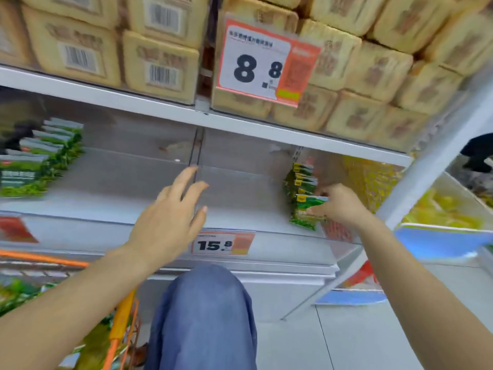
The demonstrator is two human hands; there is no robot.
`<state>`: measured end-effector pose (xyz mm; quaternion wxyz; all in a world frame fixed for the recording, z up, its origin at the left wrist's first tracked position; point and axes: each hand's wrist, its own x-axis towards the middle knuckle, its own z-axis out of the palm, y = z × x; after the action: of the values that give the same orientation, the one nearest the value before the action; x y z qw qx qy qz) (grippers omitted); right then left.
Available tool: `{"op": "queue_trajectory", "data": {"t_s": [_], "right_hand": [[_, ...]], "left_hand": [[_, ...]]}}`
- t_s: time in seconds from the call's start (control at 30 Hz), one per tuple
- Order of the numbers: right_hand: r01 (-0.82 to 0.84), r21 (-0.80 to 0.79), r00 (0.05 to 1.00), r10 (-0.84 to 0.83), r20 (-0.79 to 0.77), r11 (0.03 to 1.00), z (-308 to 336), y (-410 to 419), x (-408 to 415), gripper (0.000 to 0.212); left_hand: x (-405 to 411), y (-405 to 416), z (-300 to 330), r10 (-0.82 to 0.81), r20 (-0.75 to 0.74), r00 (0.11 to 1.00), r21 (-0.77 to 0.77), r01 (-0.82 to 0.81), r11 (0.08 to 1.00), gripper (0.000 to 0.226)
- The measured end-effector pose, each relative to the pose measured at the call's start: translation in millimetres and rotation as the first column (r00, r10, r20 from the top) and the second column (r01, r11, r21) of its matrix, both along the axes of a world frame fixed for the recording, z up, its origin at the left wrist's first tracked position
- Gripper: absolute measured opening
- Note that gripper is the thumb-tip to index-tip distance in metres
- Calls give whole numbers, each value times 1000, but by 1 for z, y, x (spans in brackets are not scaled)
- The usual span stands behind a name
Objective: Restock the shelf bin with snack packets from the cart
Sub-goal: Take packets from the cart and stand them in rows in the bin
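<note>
The left hand (170,220) is hovering over the shelf bin (149,188) with its fingers straight and spread — holding nothing, touching nothing that can be made out. The right hand (338,206) is pinching the front green snack packet (309,209) near its top edge, thumb and fingers curled onto it. That packet is standing upright at the front of a short row of like packets (301,177) at the bin's right end, beside a yellow stack. More green packets (34,161) are lying in a tilted row at the far left. The orange cart (120,316) is sitting at lower left — green packets inside, blurred.
</note>
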<state>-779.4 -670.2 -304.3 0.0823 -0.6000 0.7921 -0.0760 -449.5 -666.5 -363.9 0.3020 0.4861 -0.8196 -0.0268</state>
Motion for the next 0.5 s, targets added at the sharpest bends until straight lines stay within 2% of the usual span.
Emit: {"op": "queue_trajectory", "data": {"t_s": [0.07,0.13,0.27,0.4,0.5], "right_hand": [[-33,138,995,45,-88,990,-16,-12,-6,49],[-33,192,980,69,-189,981,-26,-17,-11,48],[-73,180,908,140,-394,981,-37,-20,-10,43],[-125,204,852,211,-479,971,-46,-23,-8,43],[-104,185,827,189,-530,977,-50,-28,-9,42]], "left_hand": [[0,1,1,7,-4,1000,-18,-7,1000,37],[0,2,0,1,-10,1000,-28,-2,1000,36],[0,0,0,4,-33,999,-16,-4,1000,38],[0,1,0,-5,-45,999,-3,5,1000,38],[0,1,0,-9,-49,999,2,9,1000,39]]}}
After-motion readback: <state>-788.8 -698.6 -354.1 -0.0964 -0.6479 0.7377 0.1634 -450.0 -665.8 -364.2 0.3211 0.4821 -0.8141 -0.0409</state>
